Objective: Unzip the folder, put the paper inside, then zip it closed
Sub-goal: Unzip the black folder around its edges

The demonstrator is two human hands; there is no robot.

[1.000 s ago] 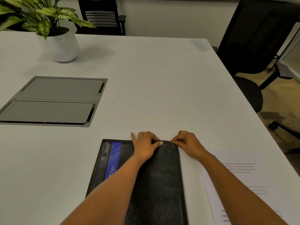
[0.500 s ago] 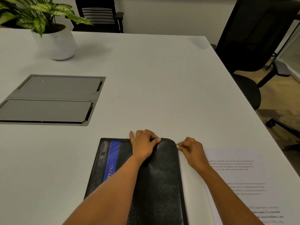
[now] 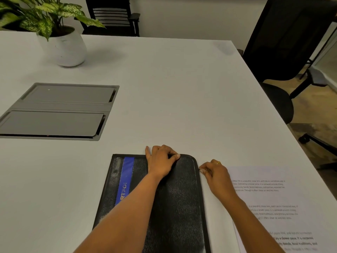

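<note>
Right at the near edge of the white table point(image 3: 182, 92) lies the folder point(image 3: 178, 207), a black zip case with a grained, leather-like cover, rounded at its far right corner, and a blue strip point(image 3: 125, 181) running lengthwise near its left side. Gold letters on that strip read "RTFO", the rest hidden by the forearm. The left hand point(image 3: 160, 161) rests on the folder's far edge, fingers curled over the rim and thumb flat on the cover, pressing it down. The right hand point(image 3: 217, 172) sits just beside the folder's right edge below the rounded corner, thumb and forefinger pinched on a small metal zip pull point(image 3: 202, 169); a gold ring shows on one finger. To the right of the folder, under the right forearm, lies the paper point(image 3: 284, 199), a white sheet with blocks of printed text too blurred to read. Farther off stand a potted plant point(image 3: 62, 37) in a white pot and a grey cable hatch point(image 3: 58, 110) set into the tabletop
</note>
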